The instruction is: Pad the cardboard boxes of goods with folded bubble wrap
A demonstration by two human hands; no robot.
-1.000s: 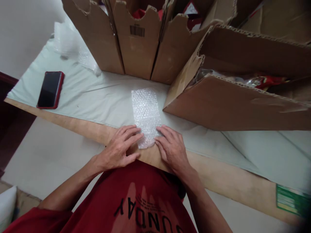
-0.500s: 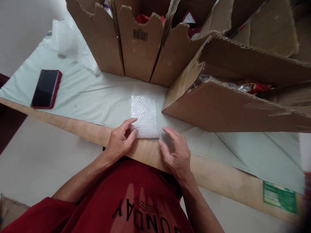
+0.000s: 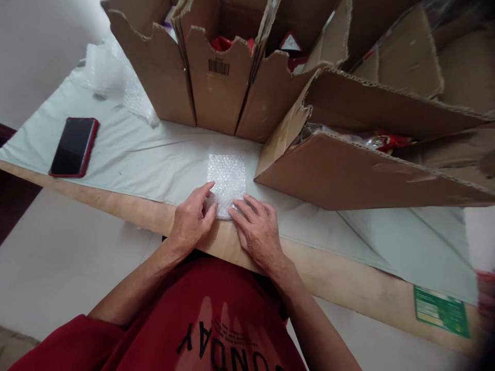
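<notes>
A small piece of clear bubble wrap [image 3: 227, 178] lies flat on the pale green cloth [image 3: 170, 170], close to the table's wooden front edge. My left hand [image 3: 193, 219] rests at its left side, thumb and forefinger apart and touching or very near its edge. Across its lower right corner, the fingers of my right hand [image 3: 257, 226] lie spread, pressing on the wrap from above. Neither hand is closed around anything.
Tall open cardboard boxes [image 3: 220, 98] stand at the back, and a wide one [image 3: 367, 175] lies to the right with red packets inside. Loose bubble wrap [image 3: 104, 72] sits at the back left, near a red-cased phone [image 3: 73, 147]. A green card [image 3: 441, 312] is on the right edge.
My right hand has moved left, from beside the bubble wrap onto its lower right corner. The strip along the wrap's near edge now looks flatter. My left hand has hardly moved.
</notes>
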